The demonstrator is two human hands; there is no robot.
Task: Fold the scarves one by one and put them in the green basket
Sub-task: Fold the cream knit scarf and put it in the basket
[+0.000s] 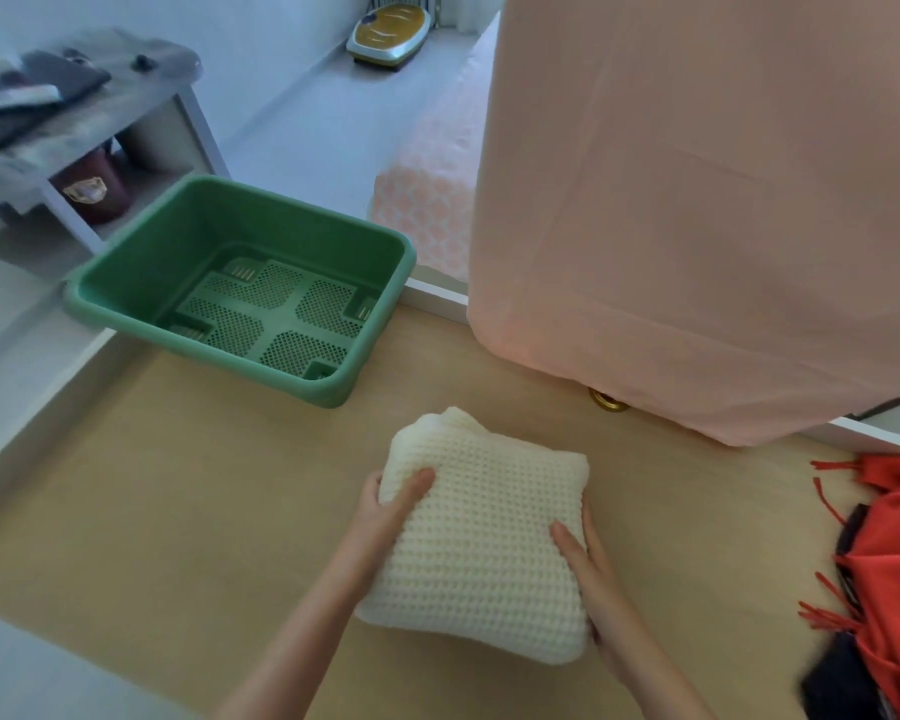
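Pale floor (302, 122), white walls, grey side table (100, 122) w/ clutter, peach curtain (697, 200), light wood tabletop (178, 511)

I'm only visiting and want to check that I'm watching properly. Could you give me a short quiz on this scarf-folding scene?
1. True or false: the green basket holds nothing yet.
2. Fill in the blank: the red fringed scarf lies to the ____ of the folded cream scarf.
3. What do the left hand and the right hand grip together?
A. the red fringed scarf
B. the folded cream scarf
C. the green basket

Key: 1 true; 2 right; 3 B.
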